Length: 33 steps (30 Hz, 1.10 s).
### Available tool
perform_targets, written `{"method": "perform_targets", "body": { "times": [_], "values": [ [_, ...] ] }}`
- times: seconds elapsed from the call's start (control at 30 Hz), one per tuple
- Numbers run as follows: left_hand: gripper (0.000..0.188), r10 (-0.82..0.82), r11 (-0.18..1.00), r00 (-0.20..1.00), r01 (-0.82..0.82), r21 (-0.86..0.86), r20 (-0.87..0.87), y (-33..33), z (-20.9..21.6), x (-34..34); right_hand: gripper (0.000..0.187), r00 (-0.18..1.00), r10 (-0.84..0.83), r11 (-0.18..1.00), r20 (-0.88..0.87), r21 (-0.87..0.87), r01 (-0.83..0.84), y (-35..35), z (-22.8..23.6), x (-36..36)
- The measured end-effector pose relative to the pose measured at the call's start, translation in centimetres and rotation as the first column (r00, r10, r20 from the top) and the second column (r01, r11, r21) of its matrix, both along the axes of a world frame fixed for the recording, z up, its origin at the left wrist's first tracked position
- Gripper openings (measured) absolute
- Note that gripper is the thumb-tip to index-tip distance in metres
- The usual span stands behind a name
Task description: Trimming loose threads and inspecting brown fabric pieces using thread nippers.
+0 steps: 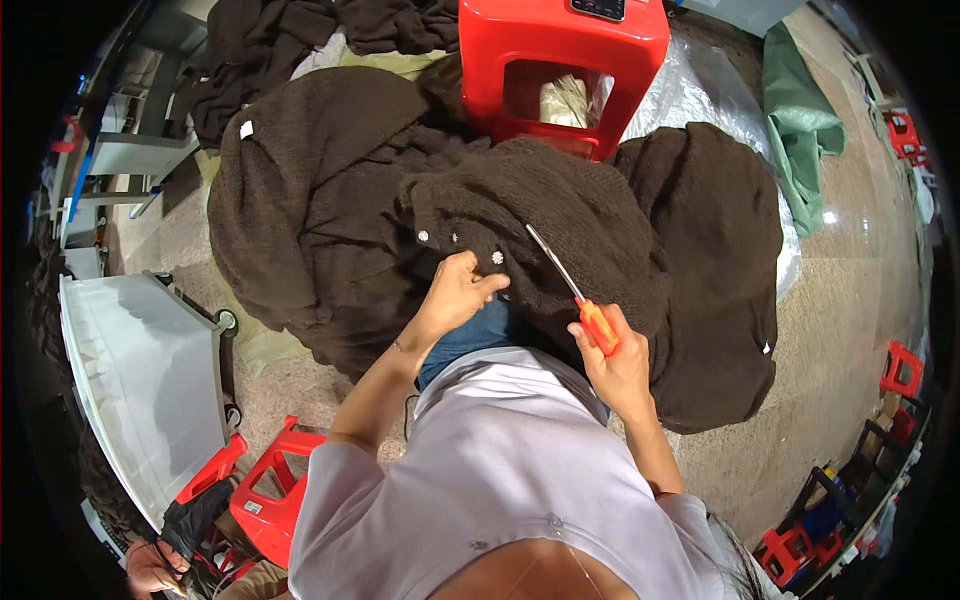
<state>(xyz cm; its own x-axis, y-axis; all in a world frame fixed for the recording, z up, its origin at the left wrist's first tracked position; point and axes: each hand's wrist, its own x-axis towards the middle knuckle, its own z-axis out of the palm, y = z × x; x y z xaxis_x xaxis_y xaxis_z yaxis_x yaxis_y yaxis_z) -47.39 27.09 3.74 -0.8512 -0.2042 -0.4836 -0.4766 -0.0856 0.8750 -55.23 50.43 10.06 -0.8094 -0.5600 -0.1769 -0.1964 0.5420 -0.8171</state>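
A dark brown knitted garment [560, 195] lies over my lap, with several shiny round buttons along one edge. My left hand [460, 293] is closed on that edge, thumb and fingers pinching the cloth just below a button [497, 258]. To the right, my right hand [617, 362] grips an orange-handled tool [597, 325] with a long, thin metal shaft. Its tip points up and left over the garment; whether it touches the knit I cannot tell. The fingers under the handle are partly hidden.
Large brown garment piles lie to the left [300, 200] and right [715, 270]. Ahead stands a red plastic stool [565, 50] with a phone-like black device [598, 8] on top. A white wheeled cart [145, 375] and another red stool [275, 500] are at the left.
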Motion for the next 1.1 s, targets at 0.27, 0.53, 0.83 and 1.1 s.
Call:
{"method": "perform_targets", "body": {
  "times": [0.27,0.53,0.83,1.1],
  "values": [
    [0.035,0.491,0.81,0.87,-0.435,0.393,-0.049,-0.1,0.7,-1.1,0.026,0.997,0.082,0.997,0.013,0.015,-0.082,2.5,1.3,0.7],
    [0.028,0.499,0.811,0.86,-0.42,0.408,-0.105,0.7,-0.5,-0.6,0.029,0.984,0.174,0.968,0.025,0.177,-0.176,3.0,1.1,0.6],
    [0.05,-0.189,0.944,0.98,0.165,0.286,0.061,1.5,0.4,1.2,0.026,0.642,-0.567,0.747,-0.516,0.006,0.665,13.2,-2.9,-7.2],
    [0.029,0.522,0.75,0.852,-0.484,0.451,0.044,0.4,-1.1,1.2,0.069,0.638,-0.299,0.618,-0.71,0.365,0.696,22.0,-8.7,-15.9]
  ]
}}
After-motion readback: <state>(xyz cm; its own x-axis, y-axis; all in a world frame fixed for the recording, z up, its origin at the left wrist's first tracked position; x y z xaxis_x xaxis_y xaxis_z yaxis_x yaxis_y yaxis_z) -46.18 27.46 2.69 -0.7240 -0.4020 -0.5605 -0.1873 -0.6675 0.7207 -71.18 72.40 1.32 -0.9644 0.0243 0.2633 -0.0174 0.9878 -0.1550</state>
